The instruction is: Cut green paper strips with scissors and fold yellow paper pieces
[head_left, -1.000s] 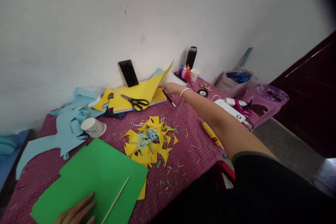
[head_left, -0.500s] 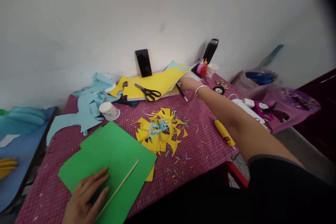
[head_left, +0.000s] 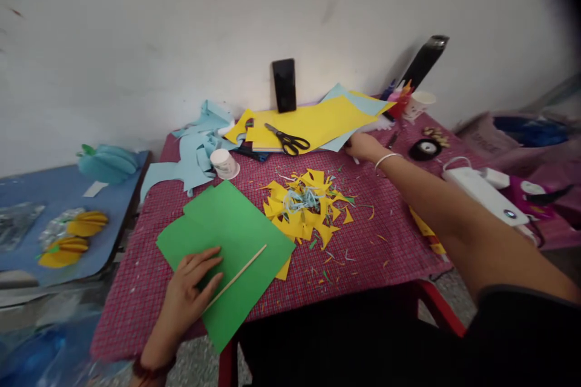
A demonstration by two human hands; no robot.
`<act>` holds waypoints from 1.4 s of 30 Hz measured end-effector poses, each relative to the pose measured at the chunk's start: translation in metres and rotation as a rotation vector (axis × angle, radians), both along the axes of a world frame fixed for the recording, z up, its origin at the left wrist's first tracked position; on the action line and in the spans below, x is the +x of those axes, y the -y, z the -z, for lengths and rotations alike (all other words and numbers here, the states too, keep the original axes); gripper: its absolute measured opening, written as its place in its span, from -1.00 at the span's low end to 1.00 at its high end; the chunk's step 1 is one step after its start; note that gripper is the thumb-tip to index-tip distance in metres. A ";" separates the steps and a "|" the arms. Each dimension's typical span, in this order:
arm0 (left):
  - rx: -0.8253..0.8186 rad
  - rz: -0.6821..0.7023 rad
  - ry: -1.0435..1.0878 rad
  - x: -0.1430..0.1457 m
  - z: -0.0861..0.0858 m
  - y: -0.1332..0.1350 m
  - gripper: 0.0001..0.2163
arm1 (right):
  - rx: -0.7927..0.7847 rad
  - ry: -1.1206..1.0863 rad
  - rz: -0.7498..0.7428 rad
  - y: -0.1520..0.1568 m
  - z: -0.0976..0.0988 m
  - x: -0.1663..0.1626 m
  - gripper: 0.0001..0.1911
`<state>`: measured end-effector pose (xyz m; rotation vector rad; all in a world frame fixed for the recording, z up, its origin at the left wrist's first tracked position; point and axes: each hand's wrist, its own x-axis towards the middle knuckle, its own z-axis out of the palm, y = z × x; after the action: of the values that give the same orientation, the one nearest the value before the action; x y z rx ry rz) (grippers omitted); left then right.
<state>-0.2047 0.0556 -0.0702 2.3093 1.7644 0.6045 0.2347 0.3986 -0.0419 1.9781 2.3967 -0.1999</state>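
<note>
My left hand [head_left: 193,290] lies open and flat on the green paper sheets [head_left: 227,217], fingers spread. A thin wooden stick [head_left: 240,272] rests on the green paper, its lower end by my left thumb. My right hand [head_left: 365,148] reaches across to the back of the table, fingers closed over a black marker [head_left: 356,161] with a white end; most of the marker is hidden. Beside it is a stack of yellow paper [head_left: 318,124] and light blue sheets, with black-handled scissors [head_left: 288,138] on top.
Yellow and blue paper scraps [head_left: 308,205] lie mid-table. A paper cup [head_left: 224,164], phone [head_left: 284,86], black bottle [head_left: 424,63], tape roll [head_left: 425,148] and white device [head_left: 485,193] stand around. A blue table [head_left: 118,205] at left holds paper pumpkins [head_left: 106,163].
The view has turned left, showing more of the blue table. My right hand has moved from beside the marker onto it. My left hand stays on the green paper.
</note>
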 end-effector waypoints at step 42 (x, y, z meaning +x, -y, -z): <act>-0.291 0.616 -0.155 0.201 -0.031 -0.226 -0.82 | 0.071 -0.885 -0.117 0.250 0.025 0.005 -0.67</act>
<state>-0.0040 0.2817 -0.0387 2.5331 0.9961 0.0593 0.2400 0.1488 -0.0670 2.0383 2.9946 -1.2278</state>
